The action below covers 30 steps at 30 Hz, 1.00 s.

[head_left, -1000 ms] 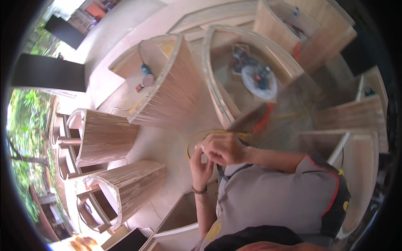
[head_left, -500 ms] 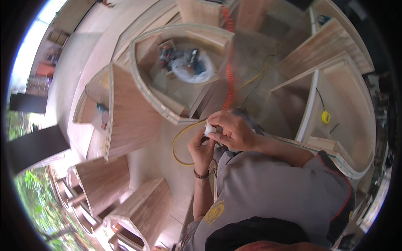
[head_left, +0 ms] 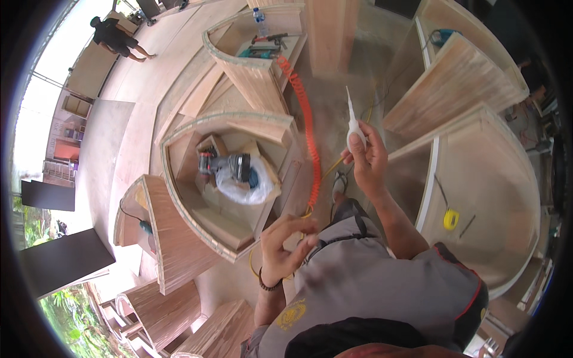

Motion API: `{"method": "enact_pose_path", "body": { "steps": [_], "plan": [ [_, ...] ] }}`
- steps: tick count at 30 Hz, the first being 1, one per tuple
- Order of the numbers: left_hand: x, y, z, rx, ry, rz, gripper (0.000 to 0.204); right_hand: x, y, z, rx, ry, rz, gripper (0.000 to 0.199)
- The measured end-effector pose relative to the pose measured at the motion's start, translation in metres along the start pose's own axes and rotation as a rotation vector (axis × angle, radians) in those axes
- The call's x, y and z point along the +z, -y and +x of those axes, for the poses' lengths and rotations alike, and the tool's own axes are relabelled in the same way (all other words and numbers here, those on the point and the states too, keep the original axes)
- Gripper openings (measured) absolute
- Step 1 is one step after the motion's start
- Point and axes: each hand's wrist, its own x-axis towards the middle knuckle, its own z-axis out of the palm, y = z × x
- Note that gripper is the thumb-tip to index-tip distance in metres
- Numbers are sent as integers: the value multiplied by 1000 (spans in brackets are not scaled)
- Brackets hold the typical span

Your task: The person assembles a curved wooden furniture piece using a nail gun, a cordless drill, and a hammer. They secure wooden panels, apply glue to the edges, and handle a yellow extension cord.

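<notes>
Right hand [head_left: 369, 156], frame centre, pinches white glue bottle [head_left: 352, 122], nozzle up. Left hand [head_left: 283, 247] below, half-open, empty. Best steady the nozzle before squeezing.

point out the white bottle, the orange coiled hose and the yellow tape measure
white bottle [head_left: 353, 128], head view, on its body
orange coiled hose [head_left: 307, 128], head view, mid-coil
yellow tape measure [head_left: 451, 219], head view, on its case

The glue bottle [head_left: 352, 122] is smooth white plastic; the curved cabinet [head_left: 179, 232] is raw matt plywood; the coiled hose [head_left: 305, 119] is glossy orange plastic.
</notes>
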Motion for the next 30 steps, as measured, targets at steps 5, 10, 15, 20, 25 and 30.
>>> {"method": "enact_pose_path", "body": {
  "steps": [5,10,15,20,25,30],
  "plan": [
    [61,44,122,-190,-10,163,17,-41,-4,113,-62,-81,18,34],
    [99,79,211,-155,111,141,22,-84,-6,196,-209,-145,-104,29],
    [106,107,282,-220,173,202,20,-107,-13,244,-61,-222,18,23],
    [83,151,364,-285,161,266,22,-105,-36,299,0,-179,-28,25],
    [32,252,455,-250,-111,288,25,-78,-68,387,10,-135,-111,24],
    [-41,337,569,-384,-356,357,30,-35,-121,491,63,-17,-173,24]
  ]
}}
